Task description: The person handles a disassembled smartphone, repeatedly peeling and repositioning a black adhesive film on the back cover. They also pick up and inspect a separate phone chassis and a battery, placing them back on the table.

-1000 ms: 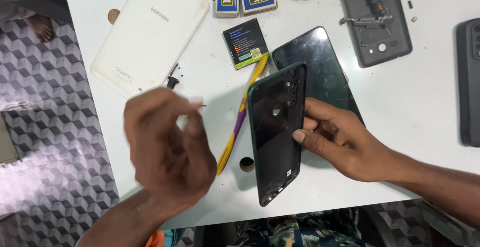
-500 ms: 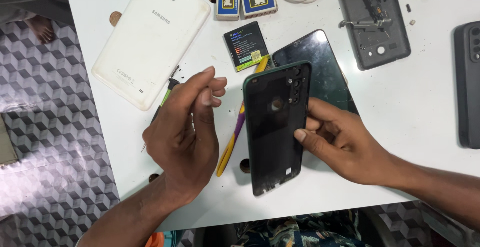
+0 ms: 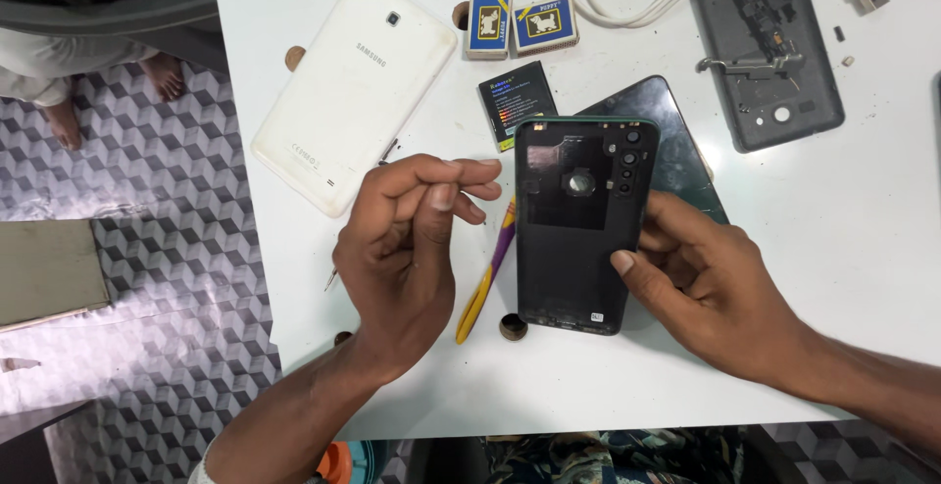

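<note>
Your right hand [image 3: 720,298] gripped dark plastic phone back cover [image 3: 576,224] by edge, inner side up. Left hand [image 3: 407,249] hovered with fingertips pinched; held item unclear. Judged step: inspecting removed cover; next move needed careful fingertip placement.

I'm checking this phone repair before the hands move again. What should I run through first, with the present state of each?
1. Right hand grips the dark phone back cover by its edge: ok.
2. Cover's inner side faces the camera, camera holes visible: ok.
3. Left hand is apart from the cover, fingertips pinched: ok.
4. What the left fingertips pinch: cannot tell.
5. Yellow and purple pry tool lies on the white table between the hands: ok.
6. Phone body lies under the cover: ok.
</note>
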